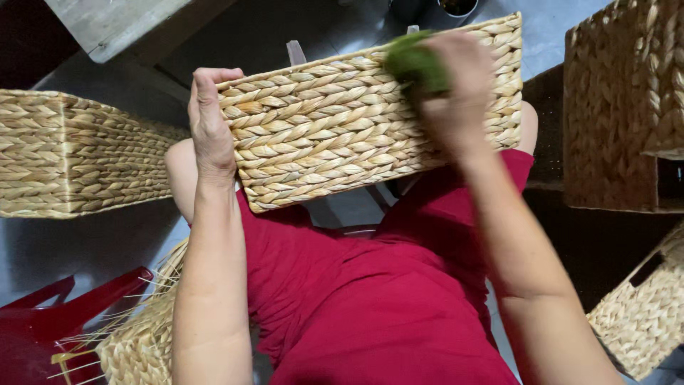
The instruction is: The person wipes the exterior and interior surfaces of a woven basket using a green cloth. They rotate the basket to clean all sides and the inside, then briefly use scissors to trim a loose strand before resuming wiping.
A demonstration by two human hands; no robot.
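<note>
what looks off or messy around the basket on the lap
The woven basket on the lap looks intact. The odd spot is lower left: a basket piece with loose unwoven strands sticking out, beside the red chair.

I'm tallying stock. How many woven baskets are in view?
5: woven basket on the lap, one far left, one upper right, one lower right, one bottom left. Others may be out of frame.

Rectangular woven straw basket (356, 121) on the lap, left hand (210, 128) at its left end, right hand (456, 93) pressing green scouring pad (417, 64) on its top right. Second woven straw basket (71, 153) left; tall woven basket (620, 107) right.
</note>
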